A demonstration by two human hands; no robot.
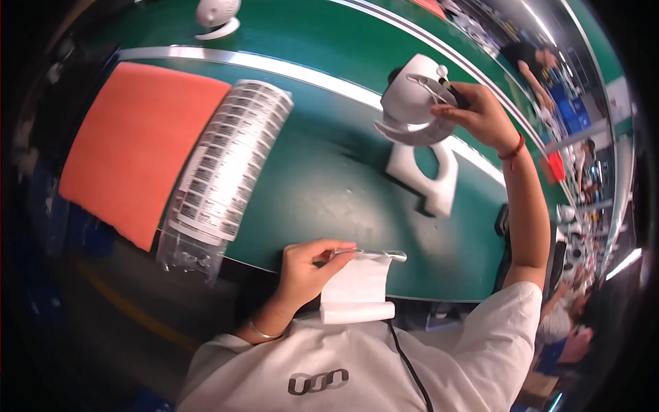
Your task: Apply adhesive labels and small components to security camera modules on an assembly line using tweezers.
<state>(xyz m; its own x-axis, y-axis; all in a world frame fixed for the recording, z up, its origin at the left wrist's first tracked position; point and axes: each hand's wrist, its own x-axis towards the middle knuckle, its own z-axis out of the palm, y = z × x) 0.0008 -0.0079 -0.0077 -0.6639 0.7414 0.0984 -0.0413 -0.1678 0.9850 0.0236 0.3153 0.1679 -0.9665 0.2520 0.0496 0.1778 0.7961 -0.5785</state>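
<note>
My left hand point(309, 271) is closed at the table's front edge, pinching the end of a thin, shiny, clear-looking edge. From it hangs a white sheet point(357, 280) with a rolled lower end, in front of my shirt. Its exact kind I cannot make out. Farther off to the right, my right hand point(475, 117) grips a white rounded device point(412, 96) above the table, its fingers at the device's right side. A thin white cable and a small black part show by the fingertips. Just below lies a white shaped pad point(439, 182) with a round opening.
On the left of the green table point(316, 185) lie an orange sheet point(144, 144) and a stack of printed labels point(233, 158) in clear plastic. Beyond a white strip stands another white device point(218, 14) on a round base. People work along a bench at the right.
</note>
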